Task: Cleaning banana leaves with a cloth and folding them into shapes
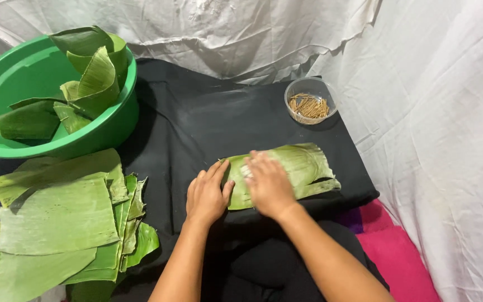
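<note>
A folded green banana leaf point(303, 168) lies on the black cloth point(197, 123) in front of me. My right hand point(268, 184) rests flat on its left half, fingers together and pressing down. My left hand point(207, 194) lies just beside it on the cloth, with its fingertips touching the leaf's left edge. Neither hand grips anything.
A pile of flat banana leaf pieces point(62, 218) sits at the left. Behind it stands a green plastic basin point(6, 84) holding curled leaf pieces point(93, 78). A small clear bowl of thin wooden sticks point(309, 102) stands at the back right. White sheeting point(431, 112) surrounds the area.
</note>
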